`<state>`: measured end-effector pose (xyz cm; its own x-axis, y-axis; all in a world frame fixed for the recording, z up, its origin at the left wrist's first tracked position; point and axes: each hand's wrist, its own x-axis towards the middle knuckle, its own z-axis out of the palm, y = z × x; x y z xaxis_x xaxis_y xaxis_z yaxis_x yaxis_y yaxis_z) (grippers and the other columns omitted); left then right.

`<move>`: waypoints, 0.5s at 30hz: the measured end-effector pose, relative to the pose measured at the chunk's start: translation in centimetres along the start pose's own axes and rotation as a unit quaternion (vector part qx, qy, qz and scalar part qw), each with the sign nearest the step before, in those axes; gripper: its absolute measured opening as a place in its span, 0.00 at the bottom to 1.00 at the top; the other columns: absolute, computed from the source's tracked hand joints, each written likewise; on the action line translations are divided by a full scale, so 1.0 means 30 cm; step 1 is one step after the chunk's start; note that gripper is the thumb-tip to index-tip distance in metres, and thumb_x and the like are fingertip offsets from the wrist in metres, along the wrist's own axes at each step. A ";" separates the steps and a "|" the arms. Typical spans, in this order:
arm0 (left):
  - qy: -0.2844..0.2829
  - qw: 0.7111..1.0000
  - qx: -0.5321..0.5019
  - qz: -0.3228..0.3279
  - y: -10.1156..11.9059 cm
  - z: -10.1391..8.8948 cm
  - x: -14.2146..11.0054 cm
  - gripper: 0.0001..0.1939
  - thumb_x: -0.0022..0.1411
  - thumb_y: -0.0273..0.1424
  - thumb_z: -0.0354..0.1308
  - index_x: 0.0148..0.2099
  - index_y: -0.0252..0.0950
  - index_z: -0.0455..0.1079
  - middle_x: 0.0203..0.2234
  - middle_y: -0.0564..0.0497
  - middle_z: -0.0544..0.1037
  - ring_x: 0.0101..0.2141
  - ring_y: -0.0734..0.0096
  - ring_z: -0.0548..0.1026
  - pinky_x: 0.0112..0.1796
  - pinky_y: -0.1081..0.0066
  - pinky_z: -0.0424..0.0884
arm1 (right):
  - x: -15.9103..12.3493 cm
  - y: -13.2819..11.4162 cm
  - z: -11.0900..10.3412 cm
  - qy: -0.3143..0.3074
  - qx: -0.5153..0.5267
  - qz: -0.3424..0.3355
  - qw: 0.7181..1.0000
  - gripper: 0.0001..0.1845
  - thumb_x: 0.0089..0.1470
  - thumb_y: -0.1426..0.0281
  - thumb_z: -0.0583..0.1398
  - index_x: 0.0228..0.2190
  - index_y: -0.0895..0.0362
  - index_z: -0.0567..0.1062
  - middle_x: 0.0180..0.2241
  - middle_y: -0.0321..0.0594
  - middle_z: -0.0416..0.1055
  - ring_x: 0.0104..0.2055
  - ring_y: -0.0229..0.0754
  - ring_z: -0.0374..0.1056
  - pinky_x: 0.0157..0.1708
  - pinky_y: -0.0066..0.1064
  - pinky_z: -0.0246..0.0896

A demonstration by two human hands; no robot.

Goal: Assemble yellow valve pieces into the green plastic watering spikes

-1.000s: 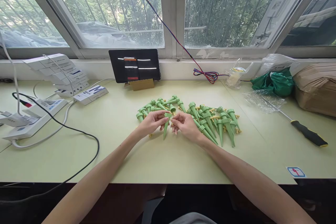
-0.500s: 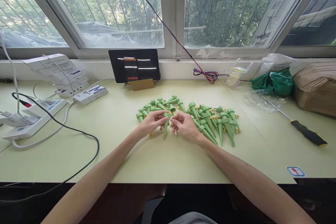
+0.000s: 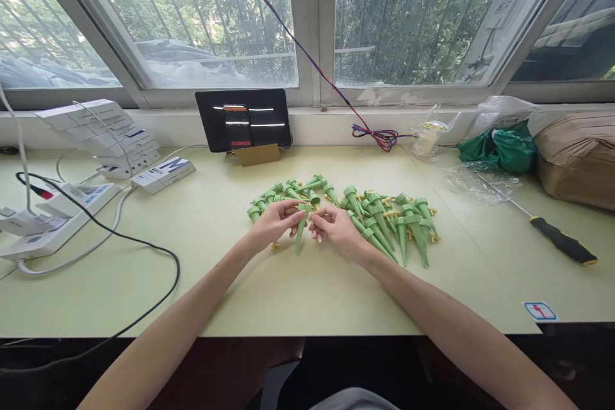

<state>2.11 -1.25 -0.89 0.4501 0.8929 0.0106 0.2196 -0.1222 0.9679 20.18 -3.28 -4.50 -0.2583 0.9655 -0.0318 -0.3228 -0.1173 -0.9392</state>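
Observation:
My left hand point(image 3: 273, 225) pinches a green plant watering spike point(image 3: 300, 237) near its capped top, with the pointed end down and slightly tilted. Close against its right side is my right hand point(image 3: 337, 228), fingers pressed together at the spike's upper part. What those fingertips hold is too small and hidden to make out. Behind the hands lies a loose group of green spikes point(image 3: 278, 189), some with yellow valves. A denser pile of similar spikes point(image 3: 382, 218) spreads to the right of my right hand.
A tablet point(image 3: 269, 118) with a phone point(image 3: 236, 126) before it leans near the window. White boxes point(image 3: 120, 134), a power strip point(image 3: 72, 218) and cables lie left. On the right are a screwdriver point(image 3: 562, 240), a green bag point(image 3: 500, 150) and a brown parcel point(image 3: 576, 160).

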 end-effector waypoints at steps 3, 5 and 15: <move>0.002 1.000 -0.005 0.004 0.008 0.005 -0.003 0.25 0.58 0.45 0.63 0.50 0.32 0.70 0.21 0.54 0.71 0.20 0.76 0.67 0.21 0.75 0.63 | -0.005 -0.008 0.000 -0.013 0.007 0.017 1.000 0.23 0.41 0.53 0.71 0.27 0.60 0.73 0.24 0.37 0.73 0.22 0.33 0.68 0.21 0.25 0.63; 0.001 1.000 -0.012 0.006 0.007 0.006 -0.003 0.24 0.58 0.45 0.63 0.49 0.32 0.69 0.21 0.55 0.70 0.20 0.76 0.66 0.22 0.74 0.64 | -0.007 -0.013 -0.001 -0.027 0.000 0.022 0.999 0.23 0.42 0.52 0.70 0.26 0.60 0.73 0.24 0.37 0.73 0.22 0.33 0.67 0.21 0.25 0.62; 0.002 0.999 -0.030 0.013 -0.022 -0.003 0.007 0.22 0.59 0.45 0.63 0.47 0.33 0.69 0.21 0.55 0.71 0.20 0.76 0.67 0.24 0.74 0.64 | -0.009 -0.019 0.004 -0.038 -0.089 0.001 0.995 0.24 0.53 0.50 0.61 0.24 0.58 0.69 0.19 0.33 0.66 0.17 0.32 0.62 0.13 0.23 0.52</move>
<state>1.98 -0.94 -1.51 0.4510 0.8917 0.0377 0.1549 -0.1198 0.9806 20.32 -3.50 -3.93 -0.3296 0.9440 -0.0141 -0.1574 -0.0696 -0.9851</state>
